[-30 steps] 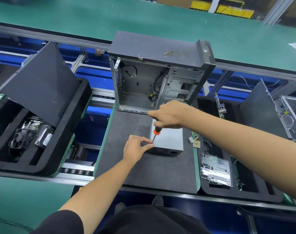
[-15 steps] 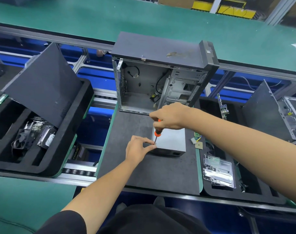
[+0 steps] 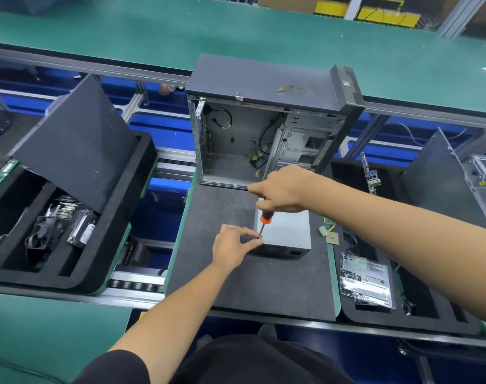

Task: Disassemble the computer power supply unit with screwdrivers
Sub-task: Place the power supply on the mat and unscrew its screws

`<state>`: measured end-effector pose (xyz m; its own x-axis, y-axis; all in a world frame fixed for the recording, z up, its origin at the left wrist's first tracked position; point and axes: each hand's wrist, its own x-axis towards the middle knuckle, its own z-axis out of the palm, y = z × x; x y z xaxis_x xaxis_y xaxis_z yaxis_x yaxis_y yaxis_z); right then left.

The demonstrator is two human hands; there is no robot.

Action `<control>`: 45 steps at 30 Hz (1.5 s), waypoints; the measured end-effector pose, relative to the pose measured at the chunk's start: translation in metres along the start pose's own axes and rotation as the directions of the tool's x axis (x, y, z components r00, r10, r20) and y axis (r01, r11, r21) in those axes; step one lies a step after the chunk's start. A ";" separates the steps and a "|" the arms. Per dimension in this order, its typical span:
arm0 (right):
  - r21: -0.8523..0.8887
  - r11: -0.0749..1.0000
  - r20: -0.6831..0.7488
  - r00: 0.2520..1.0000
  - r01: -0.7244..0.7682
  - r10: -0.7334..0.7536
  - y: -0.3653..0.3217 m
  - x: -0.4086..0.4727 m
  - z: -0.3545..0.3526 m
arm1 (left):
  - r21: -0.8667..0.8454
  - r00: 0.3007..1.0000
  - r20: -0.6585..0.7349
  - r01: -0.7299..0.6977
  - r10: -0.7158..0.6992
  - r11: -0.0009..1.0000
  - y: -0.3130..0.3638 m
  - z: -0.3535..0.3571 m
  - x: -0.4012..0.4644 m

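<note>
Right hand (image 3: pixel 284 189) grips an orange-and-black-handled screwdriver (image 3: pixel 265 217), fingers curled round the handle, shaft angled down and left to the near-left top corner of a grey rectangular metal power supply unit (image 3: pixel 284 232). Left hand (image 3: pixel 232 245) sits at that same corner, thumb and forefinger pinched together right at the screwdriver tip; whether a screw is between them is too small to tell. The power supply unit lies flat on a dark grey foam mat (image 3: pixel 236 286), in the middle of the workstation, just in front of an open, gutted dark grey desktop computer case (image 3: pixel 264 120) standing upright on the mat. Left: black foam tray (image 3: pixel 78 278) with a black fan (image 3: pixel 42 234) in it, dark grey panel (image 3: pixel 73 142) leaning over it. Right: another black foam tray (image 3: pixel 402 317) with a clear plastic bag of parts (image 3: pixel 366 284).
</note>
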<state>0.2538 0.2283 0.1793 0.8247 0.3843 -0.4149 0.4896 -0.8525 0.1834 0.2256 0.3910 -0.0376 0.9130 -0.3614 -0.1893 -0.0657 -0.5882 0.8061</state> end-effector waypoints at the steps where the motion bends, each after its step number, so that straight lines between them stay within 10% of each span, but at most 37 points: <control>1: -0.008 1.000 -0.018 1.000 0.002 -0.003 0.000 0.001 0.001 | 0.006 1.000 0.002 -0.001 0.001 1.000 0.001 0.000 0.000; 8: 0.485 0.869 0.073 0.985 0.102 -0.157 0.004 -0.002 -0.006 | 0.051 1.000 0.001 -0.014 0.014 0.999 0.002 -0.002 0.001; 14: -0.043 0.999 -0.035 0.999 -0.009 0.007 0.000 0.003 -0.003 | 0.066 0.999 -0.023 -0.032 0.034 0.997 0.000 -0.003 0.002; 25: 0.428 0.896 0.058 0.986 0.117 -0.157 0.002 0.000 -0.002 | 0.088 1.000 -0.013 -0.022 0.023 0.996 -0.002 -0.004 0.003; 31: -0.060 0.997 -0.052 0.998 0.043 -0.046 -0.002 0.004 0.004 | 0.109 0.999 -0.016 -0.042 0.044 0.993 -0.001 -0.005 0.002; 38: 0.418 0.902 0.049 0.989 0.108 -0.141 0.006 -0.002 -0.001 | 0.099 1.000 -0.014 -0.025 0.027 0.995 0.001 -0.004 0.002; 45: -0.013 1.000 -0.004 1.000 -0.005 0.005 0.003 -0.002 0.004 | 0.092 1.000 -0.011 -0.017 0.018 0.996 0.001 -0.005 0.001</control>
<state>0.2527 0.2237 0.1766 0.8285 0.3814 -0.4100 0.4888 -0.8498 0.1971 0.2287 0.3940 -0.0340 0.9160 -0.3638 -0.1690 -0.1175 -0.6460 0.7542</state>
